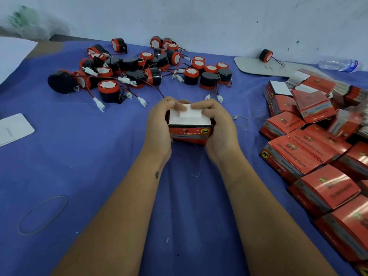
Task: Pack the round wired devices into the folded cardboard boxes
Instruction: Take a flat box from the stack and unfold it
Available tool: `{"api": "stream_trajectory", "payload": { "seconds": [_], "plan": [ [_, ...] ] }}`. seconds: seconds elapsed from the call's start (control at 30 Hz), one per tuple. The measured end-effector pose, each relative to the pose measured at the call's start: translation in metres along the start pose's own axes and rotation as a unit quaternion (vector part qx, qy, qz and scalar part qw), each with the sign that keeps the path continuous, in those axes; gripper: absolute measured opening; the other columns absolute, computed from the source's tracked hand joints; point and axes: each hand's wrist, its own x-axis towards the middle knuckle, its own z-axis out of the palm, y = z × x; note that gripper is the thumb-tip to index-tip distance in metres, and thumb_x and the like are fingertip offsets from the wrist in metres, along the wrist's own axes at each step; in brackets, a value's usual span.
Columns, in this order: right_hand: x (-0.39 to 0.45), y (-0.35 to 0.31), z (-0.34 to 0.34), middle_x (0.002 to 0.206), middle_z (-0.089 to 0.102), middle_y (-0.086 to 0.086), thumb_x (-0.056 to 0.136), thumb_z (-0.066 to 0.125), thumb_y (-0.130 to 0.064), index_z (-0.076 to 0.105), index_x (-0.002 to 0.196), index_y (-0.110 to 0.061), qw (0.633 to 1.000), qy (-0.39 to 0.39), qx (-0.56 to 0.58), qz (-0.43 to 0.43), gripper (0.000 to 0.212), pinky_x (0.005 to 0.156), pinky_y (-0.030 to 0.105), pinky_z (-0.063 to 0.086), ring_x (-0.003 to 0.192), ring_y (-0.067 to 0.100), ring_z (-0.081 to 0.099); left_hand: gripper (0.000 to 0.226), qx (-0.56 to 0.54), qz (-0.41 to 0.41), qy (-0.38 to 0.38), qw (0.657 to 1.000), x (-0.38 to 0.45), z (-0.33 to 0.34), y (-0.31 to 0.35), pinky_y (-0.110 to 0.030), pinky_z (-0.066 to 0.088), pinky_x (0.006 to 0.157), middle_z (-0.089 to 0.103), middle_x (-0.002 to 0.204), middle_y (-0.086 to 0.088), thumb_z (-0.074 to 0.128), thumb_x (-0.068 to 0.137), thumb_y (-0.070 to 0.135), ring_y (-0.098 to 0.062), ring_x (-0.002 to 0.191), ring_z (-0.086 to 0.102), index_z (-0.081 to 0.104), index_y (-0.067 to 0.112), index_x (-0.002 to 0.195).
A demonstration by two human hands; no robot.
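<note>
Two hands close a red box

The left hand (159,124) and right hand (218,124) grip the cardboard box (189,127) over the blue tabletop (99,166) — thumbs on its white flaps; round wired devices (139,68) lie behind, folded boxes (318,152) at right.

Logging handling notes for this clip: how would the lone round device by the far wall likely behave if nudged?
The lone device lies on its curved side on a grey board, so it would probably roll. It looks small and plastic, likely light. Its thin wire trails loose and may drag or snag.
</note>
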Motion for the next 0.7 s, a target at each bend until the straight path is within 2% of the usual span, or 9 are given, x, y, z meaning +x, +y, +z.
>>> {"api": "stream_trajectory", "payload": {
  "seconds": [0.07,0.17,0.3,0.4,0.43,0.5,0.6,0.63,0.7],
  "plan": [
    [-0.001,0.0,0.0,0.093,0.066,0.006,0.084,0.052,-0.011,0.066,0.073,-0.021,1.0,-0.001,-0.001,0.005,0.021,0.071,0.043,0.055,0.087,0.026,0.064,0.02,0.023,-0.002,-0.004,1.0,0.0,0.001,0.001,-0.028,0.053,0.057,0.071,0.094,0.003,0.053,0.084,0.013,-0.013,0.079,0.068,0.067,0.025,0.078],
    [0.0,-0.001,0.001,0.097,0.064,0.002,0.084,0.055,-0.002,0.064,0.095,-0.024,0.996,0.016,-0.092,-0.014,0.026,0.065,0.034,0.056,0.083,0.019,0.065,0.05,0.072,0.031,-0.004,0.997,0.002,0.0,0.0,-0.025,0.055,0.064,0.068,0.098,0.004,0.052,0.087,-0.006,-0.011,0.082,0.068,0.062,0.041,0.104],
    [0.001,-0.006,0.001,0.099,0.065,-0.001,0.083,0.058,0.001,0.064,0.099,-0.025,0.983,0.028,-0.176,-0.033,0.031,0.065,0.028,0.057,0.084,0.014,0.066,0.052,0.108,0.051,0.005,0.993,0.0,-0.001,-0.001,-0.02,0.054,0.063,0.068,0.096,0.008,0.055,0.085,-0.008,-0.005,0.081,0.069,0.063,0.041,0.102],
    [-0.001,-0.003,0.003,0.097,0.066,-0.007,0.087,0.059,-0.026,0.064,0.095,-0.027,0.976,0.07,-0.204,-0.041,0.01,0.072,0.027,0.055,0.09,0.008,0.065,0.029,0.077,0.001,0.017,0.997,0.0,0.002,-0.003,-0.029,0.057,0.078,0.066,0.112,0.005,0.051,0.096,0.017,-0.005,0.094,0.067,0.063,0.039,0.111],
    [-0.001,-0.001,0.003,0.1,0.066,-0.007,0.085,0.055,-0.039,0.064,0.096,-0.028,0.963,0.084,-0.251,-0.039,0.017,0.079,0.031,0.054,0.095,0.009,0.064,0.026,0.076,-0.031,0.023,0.996,0.002,0.003,-0.004,-0.036,0.054,0.092,0.063,0.123,0.003,0.047,0.098,0.03,-0.009,0.108,0.063,0.062,0.038,0.118],
    [-0.003,0.001,0.002,0.105,0.066,-0.008,0.083,0.046,-0.055,0.062,0.1,-0.031,0.938,0.085,-0.336,-0.021,0.033,0.091,0.042,0.05,0.104,0.013,0.06,0.044,0.138,-0.069,0.038,0.987,0.007,0.001,-0.008,-0.045,0.037,0.113,0.051,0.142,0.0,0.037,0.097,0.049,-0.018,0.132,0.046,0.051,0.035,0.137],
    [-0.003,-0.005,-0.002,0.091,0.066,-0.015,0.082,0.052,-0.048,0.064,0.096,-0.033,0.963,0.072,-0.26,-0.024,0.023,0.086,0.033,0.052,0.088,0.003,0.061,0.052,0.334,0.007,0.006,0.942,0.01,-0.006,-0.009,-0.049,0.023,0.118,0.035,0.155,0.0,0.021,0.1,0.055,-0.021,0.145,0.027,0.03,0.042,0.15],
    [-0.003,-0.008,-0.002,0.089,0.064,-0.015,0.081,0.056,-0.042,0.065,0.098,-0.031,0.972,0.069,-0.221,-0.033,0.023,0.08,0.028,0.051,0.084,0.001,0.06,0.056,0.357,0.017,0.0,0.934,0.011,-0.009,-0.008,-0.05,0.024,0.118,0.037,0.153,0.001,0.019,0.096,0.062,-0.021,0.144,0.029,0.026,0.046,0.15],
    [-0.003,-0.009,0.003,0.094,0.063,-0.013,0.078,0.059,-0.031,0.063,0.106,-0.027,0.978,0.05,-0.189,-0.074,0.028,0.076,0.018,0.048,0.086,0.0,0.059,0.069,0.295,-0.015,-0.003,0.955,0.011,-0.013,-0.002,-0.048,0.031,0.115,0.046,0.147,0.004,0.023,0.084,0.074,-0.018,0.137,0.04,0.029,0.05,0.148]
  ]
}}
